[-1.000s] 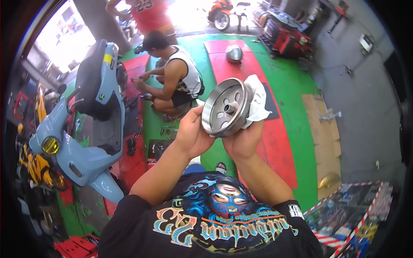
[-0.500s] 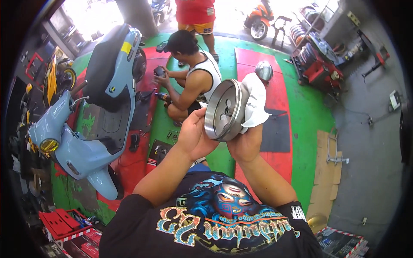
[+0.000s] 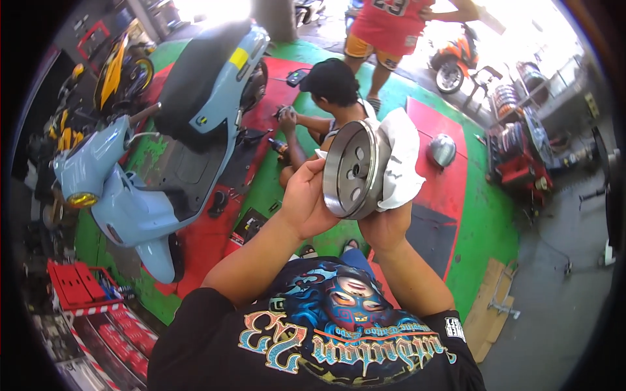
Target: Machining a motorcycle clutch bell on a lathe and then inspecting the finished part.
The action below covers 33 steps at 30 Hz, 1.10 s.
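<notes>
In front of my chest is a scooter clutch bell [image 3: 349, 171], a round steel drum with a deep rim and several holes in its inner face. It is tilted, with its open side turned left. My left hand [image 3: 310, 207] grips the drum's near left rim. A white cloth [image 3: 400, 159] lies bunched over the right, outer side of the drum. Under the cloth, my right hand [image 3: 386, 225] presses against the drum from below; most of its fingers are hidden.
A light blue scooter [image 3: 140, 215] stands at left. Ahead, a co-worker [image 3: 329, 85] crouches with something small in hand; another person in red [image 3: 391, 26] stands behind. A silver helmet-like dome [image 3: 442, 151] sits on the red mat. A red tool tray [image 3: 81, 287] is at lower left.
The view has turned, so the surroundings sit differently in it. Both hands still hold the clutch bell and cloth, and the bell's face has turned slightly.
</notes>
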Each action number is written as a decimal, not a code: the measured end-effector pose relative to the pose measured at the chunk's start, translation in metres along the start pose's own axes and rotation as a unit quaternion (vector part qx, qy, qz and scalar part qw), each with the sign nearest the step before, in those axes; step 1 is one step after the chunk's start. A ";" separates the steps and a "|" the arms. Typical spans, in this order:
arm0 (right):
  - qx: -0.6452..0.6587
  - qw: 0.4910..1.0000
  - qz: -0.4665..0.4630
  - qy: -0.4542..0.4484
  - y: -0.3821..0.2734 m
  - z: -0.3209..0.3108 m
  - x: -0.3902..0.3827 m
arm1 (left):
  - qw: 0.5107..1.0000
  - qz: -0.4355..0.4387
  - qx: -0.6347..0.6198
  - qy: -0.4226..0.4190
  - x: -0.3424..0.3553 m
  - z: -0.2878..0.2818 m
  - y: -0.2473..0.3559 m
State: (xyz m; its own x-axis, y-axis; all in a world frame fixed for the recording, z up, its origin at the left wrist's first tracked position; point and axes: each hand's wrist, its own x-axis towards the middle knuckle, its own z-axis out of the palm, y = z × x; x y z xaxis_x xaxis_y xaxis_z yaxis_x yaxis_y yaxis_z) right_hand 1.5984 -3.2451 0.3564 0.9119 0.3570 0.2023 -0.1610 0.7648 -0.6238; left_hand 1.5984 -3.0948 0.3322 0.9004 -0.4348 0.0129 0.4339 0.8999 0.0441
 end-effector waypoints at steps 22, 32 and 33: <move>-0.439 0.844 -0.055 -0.303 -0.040 -0.115 0.192 | 0.961 0.273 0.018 0.039 0.120 -0.001 0.033; -0.298 0.889 0.318 -0.140 -0.050 -0.060 0.260 | 0.942 0.318 0.071 0.083 0.093 0.015 0.055; -0.297 0.891 0.315 -0.139 -0.046 -0.060 0.262 | 0.942 0.316 0.074 0.081 0.092 0.018 0.058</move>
State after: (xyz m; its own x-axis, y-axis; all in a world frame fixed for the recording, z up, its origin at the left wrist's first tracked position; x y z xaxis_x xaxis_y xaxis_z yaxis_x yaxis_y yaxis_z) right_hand 1.8669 -3.2192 0.3934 0.5698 0.7969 -0.2008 -0.3031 -0.0234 -0.9527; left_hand 1.7058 -3.0835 0.3536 0.9758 0.2078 -0.0687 -0.1886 0.9576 0.2180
